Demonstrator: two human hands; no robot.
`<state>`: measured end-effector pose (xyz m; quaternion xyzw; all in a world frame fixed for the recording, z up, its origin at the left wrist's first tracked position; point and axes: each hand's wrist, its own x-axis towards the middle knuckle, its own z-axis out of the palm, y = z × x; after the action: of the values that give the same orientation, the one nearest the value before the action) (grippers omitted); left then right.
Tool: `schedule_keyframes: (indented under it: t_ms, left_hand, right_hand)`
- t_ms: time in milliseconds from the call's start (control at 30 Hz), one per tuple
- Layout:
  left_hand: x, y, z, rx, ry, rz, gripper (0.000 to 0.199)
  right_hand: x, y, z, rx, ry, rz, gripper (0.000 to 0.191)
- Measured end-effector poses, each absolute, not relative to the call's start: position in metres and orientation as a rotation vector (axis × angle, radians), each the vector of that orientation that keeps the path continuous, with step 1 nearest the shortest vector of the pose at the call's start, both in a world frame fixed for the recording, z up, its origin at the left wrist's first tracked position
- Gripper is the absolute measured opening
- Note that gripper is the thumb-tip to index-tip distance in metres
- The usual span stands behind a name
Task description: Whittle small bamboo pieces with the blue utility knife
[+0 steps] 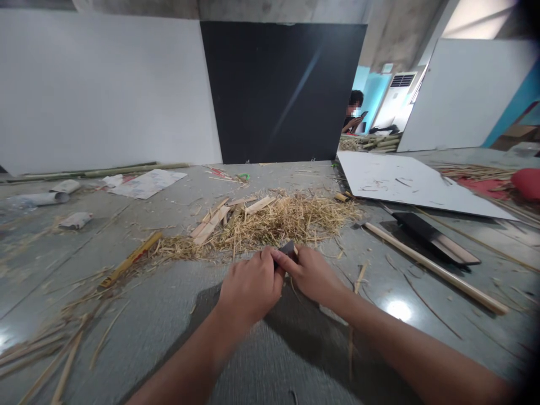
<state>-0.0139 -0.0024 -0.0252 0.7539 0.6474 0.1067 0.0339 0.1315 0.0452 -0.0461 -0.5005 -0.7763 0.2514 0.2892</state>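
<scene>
grey floor, one heap of shavings, and nearer, two hands, both tight around one dark flat piece

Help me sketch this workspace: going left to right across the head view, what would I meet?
Crumpled scrap, yellow strip, left hand, right hand, wooden pole, red object at the edge.
</scene>
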Motion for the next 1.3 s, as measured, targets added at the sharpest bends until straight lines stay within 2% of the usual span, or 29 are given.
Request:
schedule_keyframes:
  t_ms: [367,533,667,867,1000,1300]
  left_hand:
    - [0.001,-0.008,-0.028,2.156,2.265,0.3,0.031]
    - [-0.027,0.008,-0.021,2.059,2.441,0.435,0.043]
    - [-0.039,0.011,-0.024,2.273,2.142,0.446,0.034]
    - [-0.031,0.007,-0.031,2.457,1.793,0.431,0.028]
    - [-0.03,0.004,-0.028,2.452,1.735,0.396,0.026]
    - [-0.035,0.005,-0.028,2.494,1.607,0.41,0.024]
  right_hand:
    - [0.131,0.047,-0.043,-1.387,-2.046,0.684,0.054]
    - [0.135,0.045,-0.045,-1.411,-2.023,0.662,0.05]
    - [0.134,0.046,-0.047,-1.271,-2.003,0.861,0.052]
    - [0.133,0.043,-0.044,-1.009,-1.981,1.202,0.036]
    - [0.134,0.04,-0.044,-0.968,-1.967,1.258,0.034]
    - [0.136,0.043,-0.049,-0.828,-1.997,1.371,0.044]
